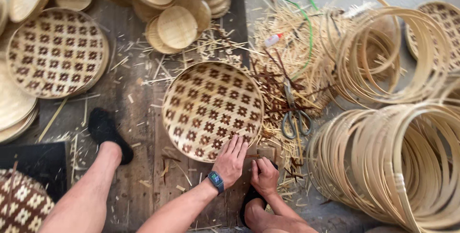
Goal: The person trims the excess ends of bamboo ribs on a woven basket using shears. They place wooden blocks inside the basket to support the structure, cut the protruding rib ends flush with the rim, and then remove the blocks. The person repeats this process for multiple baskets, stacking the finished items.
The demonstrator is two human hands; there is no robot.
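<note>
Rough wooden floorboards (pixel 139 118) littered with bamboo shavings carry a round woven tray (pixel 212 110), patterned in brown and tan, lying at the centre. Its near rim is pressed by the spread-open left hand (pixel 232 160), while the right hand (pixel 264 175) is closed on a thin strip just beside it. Lightness and slight flex are judged likely, so the stiffer rim is best held.

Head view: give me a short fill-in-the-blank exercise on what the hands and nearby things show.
1. The left hand lies flat on the rim of a patterned woven ____.
2. A smartwatch sits on the ____ wrist.
3. The scissors lie to the ____ of the tray.

Missing words: tray; left; right
</note>
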